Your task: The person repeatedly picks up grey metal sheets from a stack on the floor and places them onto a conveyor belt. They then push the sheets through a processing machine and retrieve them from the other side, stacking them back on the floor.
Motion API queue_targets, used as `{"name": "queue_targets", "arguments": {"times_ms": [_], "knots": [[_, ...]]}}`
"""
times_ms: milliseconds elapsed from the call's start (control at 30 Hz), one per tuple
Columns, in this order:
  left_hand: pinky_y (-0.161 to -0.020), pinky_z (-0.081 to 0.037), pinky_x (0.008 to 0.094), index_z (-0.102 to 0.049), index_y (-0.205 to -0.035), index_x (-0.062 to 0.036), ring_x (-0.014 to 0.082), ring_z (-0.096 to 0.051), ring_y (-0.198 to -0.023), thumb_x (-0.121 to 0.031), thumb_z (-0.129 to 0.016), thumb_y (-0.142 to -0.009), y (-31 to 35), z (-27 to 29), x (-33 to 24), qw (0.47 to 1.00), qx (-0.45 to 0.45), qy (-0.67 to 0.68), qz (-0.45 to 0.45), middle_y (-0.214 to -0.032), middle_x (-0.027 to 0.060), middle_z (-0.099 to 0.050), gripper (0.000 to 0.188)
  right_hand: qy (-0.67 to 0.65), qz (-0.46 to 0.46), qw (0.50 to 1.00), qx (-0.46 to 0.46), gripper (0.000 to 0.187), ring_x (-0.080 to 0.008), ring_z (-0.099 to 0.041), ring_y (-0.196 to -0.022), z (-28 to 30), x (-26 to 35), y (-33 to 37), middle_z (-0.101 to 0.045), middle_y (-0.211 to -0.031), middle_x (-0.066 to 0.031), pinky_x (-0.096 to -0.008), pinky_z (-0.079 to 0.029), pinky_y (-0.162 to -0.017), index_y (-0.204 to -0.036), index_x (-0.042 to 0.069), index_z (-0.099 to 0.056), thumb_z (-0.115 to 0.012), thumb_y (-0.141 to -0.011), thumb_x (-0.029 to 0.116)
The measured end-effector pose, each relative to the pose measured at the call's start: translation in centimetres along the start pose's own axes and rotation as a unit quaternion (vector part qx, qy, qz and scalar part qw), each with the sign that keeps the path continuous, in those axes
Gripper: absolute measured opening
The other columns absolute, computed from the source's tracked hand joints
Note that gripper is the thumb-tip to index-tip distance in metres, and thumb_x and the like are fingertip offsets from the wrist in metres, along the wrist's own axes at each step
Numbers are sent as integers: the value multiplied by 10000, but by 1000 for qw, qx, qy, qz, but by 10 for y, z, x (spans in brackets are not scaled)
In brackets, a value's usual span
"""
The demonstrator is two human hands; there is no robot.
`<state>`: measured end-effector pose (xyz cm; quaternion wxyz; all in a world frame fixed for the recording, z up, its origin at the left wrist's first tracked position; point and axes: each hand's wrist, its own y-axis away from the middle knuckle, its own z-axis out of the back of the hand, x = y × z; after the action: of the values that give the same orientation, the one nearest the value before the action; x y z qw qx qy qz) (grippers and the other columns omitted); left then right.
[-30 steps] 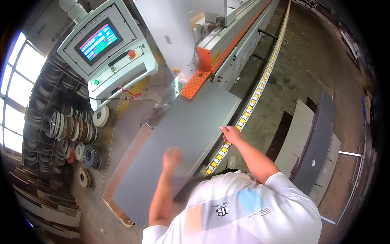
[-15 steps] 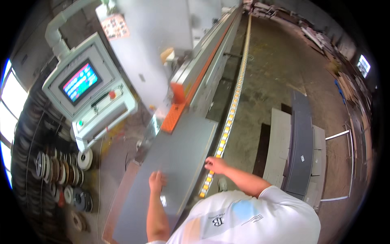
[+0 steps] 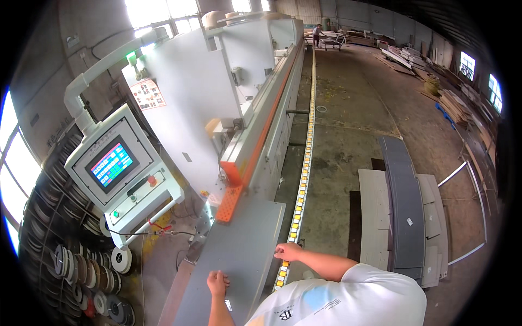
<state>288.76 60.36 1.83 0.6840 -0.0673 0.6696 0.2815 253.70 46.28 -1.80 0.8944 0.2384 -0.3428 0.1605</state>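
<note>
A long grey panel (image 3: 247,233) lies flat in front of me, its far end against the orange guide (image 3: 230,202) of a machine. My left hand (image 3: 218,283) is over the panel's surface, fingers curled in, with nothing visible in them. Just below it a small white label (image 3: 228,305) is stuck on the panel. At the panel's right edge is my right hand (image 3: 288,251), its fingers bent closed toward that edge; the fingertips are partly hidden. A roller track with yellow rollers (image 3: 297,218) runs away beneath and beside this hand.
On the left stands a control console (image 3: 124,174) with a lit screen, above racked rolls of edging (image 3: 81,269). The white machine (image 3: 179,92) stretches into the distance. Stacked grey panels (image 3: 405,206) lie on the right, beside a white frame (image 3: 470,217). Far off, a person (image 3: 316,36) stands.
My view has tilted up, so the far hall and machine top now show and the scene sits lower. Both hands keep about the same places at the panel.
</note>
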Motion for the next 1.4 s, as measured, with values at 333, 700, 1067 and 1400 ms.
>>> {"name": "queue_targets", "arguments": {"times_ms": [333, 700, 1067, 1400], "knots": [[-417, -451, 259, -571, -905, 20, 135, -580, -506, -120, -569, -998, -3, 3, 10, 1000, -18, -5, -11, -749, 115, -662, 168, -24, -17, 999, 35, 458, -215, -716, -1003, 4, 6, 2, -752, -1089, -32, -358, -550, -876, -1175, 137, -682, -669, -905, 507], [-454, -451, 278, -611, -914, 12, 145, -589, -541, -100, -612, -926, -10, 2, 25, 1000, -17, -2, 19, -751, 105, -669, 113, -131, -144, 970, 149, 627, -157, -674, -556, -16, 4, -47, -757, -814, -115, -306, -526, -502, -921, -22, -723, -638, -904, 598], [-706, -537, 339, -694, -1011, -46, 197, -689, -801, -158, -693, -906, -150, 62, -199, 928, -141, -226, -263, -862, 101, -714, 154, -135, -251, 958, 33, 684, -173, -608, -439, -8, 33, -34, -686, -602, -108, -317, -508, -437, -713, -16, -707, -592, -904, 630], [-971, -504, 468, -612, -1290, -115, 347, -577, -1252, -264, -633, -868, -315, 156, -411, 780, -305, -454, -304, -1521, 125, -455, 448, -171, -261, 950, 11, 645, -165, -607, -446, -4, 44, -36, -678, -625, -131, -301, -495, -417, -751, -55, -686, -671, -895, 573]]}}
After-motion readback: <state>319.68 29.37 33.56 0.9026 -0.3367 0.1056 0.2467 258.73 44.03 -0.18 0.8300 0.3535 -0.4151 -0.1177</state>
